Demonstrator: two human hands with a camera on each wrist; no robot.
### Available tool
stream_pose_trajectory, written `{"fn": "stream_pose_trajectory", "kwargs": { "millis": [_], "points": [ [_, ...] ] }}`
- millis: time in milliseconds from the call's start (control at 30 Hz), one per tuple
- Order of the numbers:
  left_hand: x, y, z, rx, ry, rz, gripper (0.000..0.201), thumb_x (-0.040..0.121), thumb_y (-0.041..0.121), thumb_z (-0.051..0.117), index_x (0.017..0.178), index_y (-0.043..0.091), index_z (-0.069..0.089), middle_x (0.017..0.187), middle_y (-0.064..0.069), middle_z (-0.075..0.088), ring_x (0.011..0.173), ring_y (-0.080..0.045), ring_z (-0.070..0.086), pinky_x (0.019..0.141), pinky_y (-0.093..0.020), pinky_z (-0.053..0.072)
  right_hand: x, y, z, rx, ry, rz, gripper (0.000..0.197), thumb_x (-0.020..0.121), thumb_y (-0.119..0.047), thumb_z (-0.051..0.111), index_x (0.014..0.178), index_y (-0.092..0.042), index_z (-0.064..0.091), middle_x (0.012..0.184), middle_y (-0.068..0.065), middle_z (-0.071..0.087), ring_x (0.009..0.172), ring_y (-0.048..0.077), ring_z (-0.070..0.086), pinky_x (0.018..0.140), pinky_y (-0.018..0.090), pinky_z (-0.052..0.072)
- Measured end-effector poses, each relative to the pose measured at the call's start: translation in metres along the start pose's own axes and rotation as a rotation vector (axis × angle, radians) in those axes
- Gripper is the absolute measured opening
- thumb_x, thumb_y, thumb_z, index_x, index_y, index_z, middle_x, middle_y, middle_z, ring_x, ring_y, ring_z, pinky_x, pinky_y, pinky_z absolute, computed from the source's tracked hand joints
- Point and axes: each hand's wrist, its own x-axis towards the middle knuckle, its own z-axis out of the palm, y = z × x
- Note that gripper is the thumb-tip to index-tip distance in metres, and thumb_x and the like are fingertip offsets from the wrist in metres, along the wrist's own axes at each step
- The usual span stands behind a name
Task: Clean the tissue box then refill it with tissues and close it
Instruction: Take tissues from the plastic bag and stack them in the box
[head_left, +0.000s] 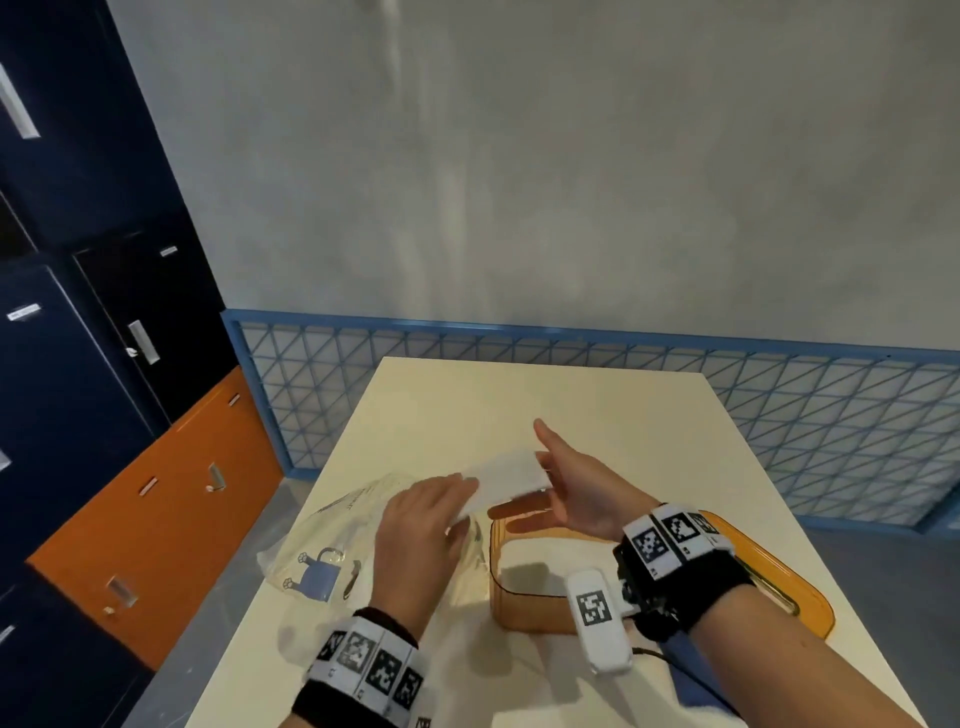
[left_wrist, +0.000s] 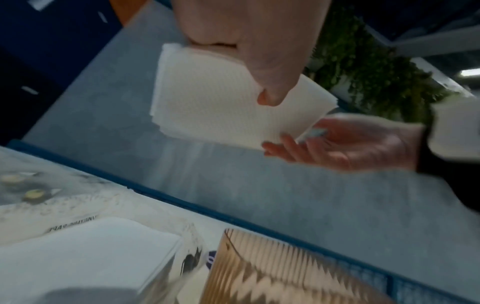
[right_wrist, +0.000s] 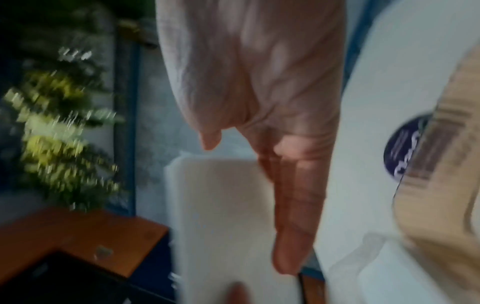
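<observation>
The left hand (head_left: 415, 525) is pinching 1 end of a white stack of tissues (head_left: 506, 475), thumb on top and fingers underneath; in the left wrist view the thumb is pressing across the near corner of the stack. The right hand (head_left: 566, 488) is lying flat and unclenched, palm turned toward the left, its fingers straight and spread at the stack's other end. Whether they are touching that end or sitting just beside it is hard to tell from the blurred right wrist view.

The stack is being held in the air above the table (head_left: 597, 410), and its long axis is running roughly from 8 o'clock up to 2 o'clock in the head view. The amber tissue box (head_left: 524, 587) is standing open on the table directly toward 6 o'clock from the stack, just below the right hand's fingers. Its lid (head_left: 769, 561) is lying at 4 o'clock, under the right wrist. The clear plastic wrapper (head_left: 322, 545) is lying at 8 o'clock, beside the left hand.

Judging by this, the refill step is under way: the stack needs lowering toward 6 o'clock, with its long axis turned to match the box's opening. The right hand is nearer the box; the left is carrying the load.
</observation>
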Motion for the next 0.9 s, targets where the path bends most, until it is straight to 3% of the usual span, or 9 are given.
{"fn": "stream_pose_trajectory", "kwargs": {
  "millis": [67,133,200,267,400,500,633,767,900],
  "points": [
    [-0.008,0.003,0.007,-0.015,-0.074,0.090,0.064,0.056,0.011,0.087,0.112,0.029,0.060,0.108,0.002,0.072,0.101,-0.016,0.058,0.086,-0.029,0.043,-0.002,-0.002,0.003,-0.032,-0.001,0.011,0.042,0.094,-0.037,0.050,0.116,-0.002,0.057,0.100,0.015,0.066,0.088,0.028,0.065,0.074,0.036,0.056],
    [-0.016,0.004,0.012,-0.057,-0.156,0.109,0.058,0.070,0.029,0.075,0.121,0.041,0.050,0.123,0.006,0.065,0.118,-0.013,0.045,0.096,-0.035,0.044,-0.002,-0.002,0.000,-0.161,0.041,-0.019,0.024,0.093,-0.011,0.053,0.114,0.001,0.057,0.105,0.015,0.066,0.094,0.029,0.063,0.079,0.036,0.053],
    [-0.024,0.006,0.010,-0.236,-0.200,0.001,0.052,0.078,0.058,0.057,0.127,0.057,0.039,0.143,0.017,0.043,0.137,-0.003,0.026,0.112,-0.033,0.026,-0.005,-0.002,-0.007,-0.261,0.089,-0.060,0.027,0.090,0.004,0.049,0.116,0.005,0.057,0.116,0.020,0.064,0.103,0.033,0.062,0.082,0.035,0.052],
    [-0.028,0.011,0.005,-0.577,-0.216,-0.252,0.054,0.076,0.069,0.052,0.126,0.061,0.033,0.148,0.024,0.028,0.138,0.004,0.017,0.114,-0.023,0.015,-0.012,-0.003,-0.013,-0.271,0.097,-0.092,0.025,0.090,0.006,0.047,0.112,0.003,0.059,0.111,0.019,0.065,0.095,0.030,0.064,0.076,0.031,0.053],
    [-0.019,0.012,0.008,-1.198,0.004,-0.974,0.031,0.098,0.037,0.041,0.129,0.033,0.040,0.144,-0.003,0.042,0.122,-0.018,0.043,0.107,-0.038,0.035,-0.027,-0.011,-0.019,-0.255,0.062,-0.086,0.018,0.092,0.000,0.049,0.105,-0.006,0.060,0.099,0.011,0.065,0.084,0.021,0.064,0.067,0.027,0.054],
    [-0.015,0.009,0.010,-1.633,-0.168,-1.326,0.049,0.095,0.048,0.043,0.132,0.015,0.044,0.132,-0.019,0.053,0.112,-0.037,0.055,0.093,-0.049,0.046,-0.034,-0.015,-0.023,-0.246,0.057,-0.085,0.021,0.093,-0.004,0.051,0.112,-0.005,0.057,0.106,0.013,0.062,0.087,0.022,0.062,0.067,0.027,0.055],
    [-0.005,0.025,0.005,-1.651,-0.367,-1.244,0.037,0.095,0.042,0.044,0.115,0.016,0.061,0.115,-0.016,0.066,0.096,-0.035,0.064,0.083,-0.050,0.054,-0.036,-0.007,-0.033,-0.231,0.174,-0.049,0.025,0.093,-0.005,0.050,0.117,0.000,0.056,0.108,0.015,0.063,0.088,0.025,0.061,0.070,0.030,0.051],
    [0.011,0.039,0.006,-1.353,-0.383,-1.131,0.027,0.098,0.019,0.043,0.123,0.014,0.049,0.118,-0.012,0.058,0.093,-0.029,0.058,0.065,-0.036,0.052,-0.040,0.005,-0.039,-0.240,0.196,0.015,0.016,0.092,-0.004,0.049,0.105,-0.003,0.059,0.104,0.016,0.063,0.090,0.028,0.060,0.073,0.033,0.048],
    [0.027,0.046,0.026,-0.968,-0.415,-0.944,0.042,0.091,0.006,0.038,0.133,0.009,0.040,0.123,-0.011,0.054,0.108,-0.027,0.054,0.084,-0.039,0.050,-0.034,0.009,-0.059,-0.274,0.367,0.015,0.017,0.091,-0.004,0.055,0.107,0.001,0.059,0.104,0.016,0.066,0.092,0.030,0.063,0.080,0.038,0.051]
  ]
}}
